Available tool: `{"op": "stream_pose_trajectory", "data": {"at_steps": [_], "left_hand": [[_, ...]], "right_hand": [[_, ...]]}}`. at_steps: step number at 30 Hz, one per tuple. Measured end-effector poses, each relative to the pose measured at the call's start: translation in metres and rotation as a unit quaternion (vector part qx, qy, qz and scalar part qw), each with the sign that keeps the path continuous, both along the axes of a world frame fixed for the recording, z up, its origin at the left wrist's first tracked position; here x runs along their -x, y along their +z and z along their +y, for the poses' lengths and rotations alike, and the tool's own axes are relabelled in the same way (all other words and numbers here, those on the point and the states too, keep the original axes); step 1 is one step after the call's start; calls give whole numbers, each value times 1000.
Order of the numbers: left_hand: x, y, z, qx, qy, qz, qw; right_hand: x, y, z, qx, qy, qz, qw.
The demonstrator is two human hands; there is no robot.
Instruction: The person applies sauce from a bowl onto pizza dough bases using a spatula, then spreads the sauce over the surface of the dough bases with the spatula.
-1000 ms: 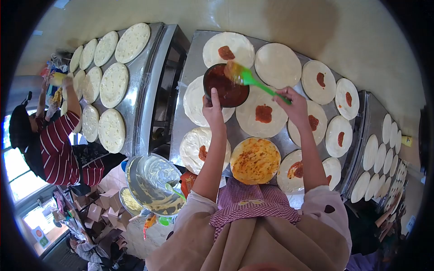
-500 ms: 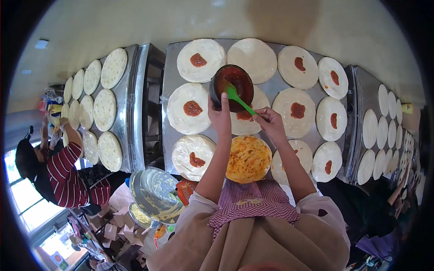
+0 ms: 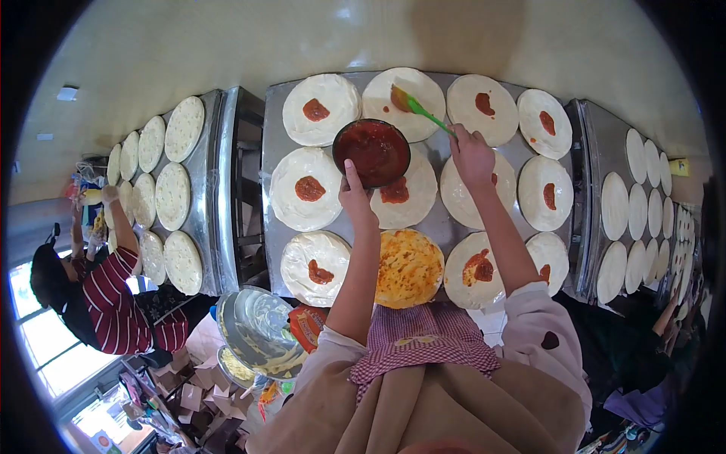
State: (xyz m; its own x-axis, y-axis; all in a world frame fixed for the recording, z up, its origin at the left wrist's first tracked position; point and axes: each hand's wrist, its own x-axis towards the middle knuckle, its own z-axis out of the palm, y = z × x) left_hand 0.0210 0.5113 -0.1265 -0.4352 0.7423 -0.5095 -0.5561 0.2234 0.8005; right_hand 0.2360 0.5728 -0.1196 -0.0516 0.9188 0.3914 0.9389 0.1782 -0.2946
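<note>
My left hand grips the rim of a dark bowl of red sauce, held over the middle of the metal table. In my right hand is the handle of a green spatula. Its sauce-coated head is over the back dough round, which bears a small red spot. Whether the head touches the dough I cannot tell. Most other rounds have a red sauce patch on pale spread. Nearest my apron, one round is covered in an orange-yellow topping.
A large metal bowl with pale smears stands left of my body, beside a red-orange packet. At the left, a person in a striped top works by another table of dough rounds. More rounds lie on the right table.
My right hand has lifted the spatula out of the bowl and moved it right and back over the far round. The bowl has come slightly nearer to me.
</note>
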Motion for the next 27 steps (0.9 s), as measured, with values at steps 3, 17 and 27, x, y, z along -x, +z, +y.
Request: {"op": "stream_pose_trajectory", "data": {"at_steps": [3,17,27], "left_hand": [[-3,1,-1,-1,0,4,1000],[-63,24,-1,-80,-102,208,969],[-62,10,8,30,-63,8,998]], "right_hand": [[-11,4,5,-13,-18,-77,997],[-27,27,-101,229,22,274,934],[-36,19,-71,255,-15,500,827]]}}
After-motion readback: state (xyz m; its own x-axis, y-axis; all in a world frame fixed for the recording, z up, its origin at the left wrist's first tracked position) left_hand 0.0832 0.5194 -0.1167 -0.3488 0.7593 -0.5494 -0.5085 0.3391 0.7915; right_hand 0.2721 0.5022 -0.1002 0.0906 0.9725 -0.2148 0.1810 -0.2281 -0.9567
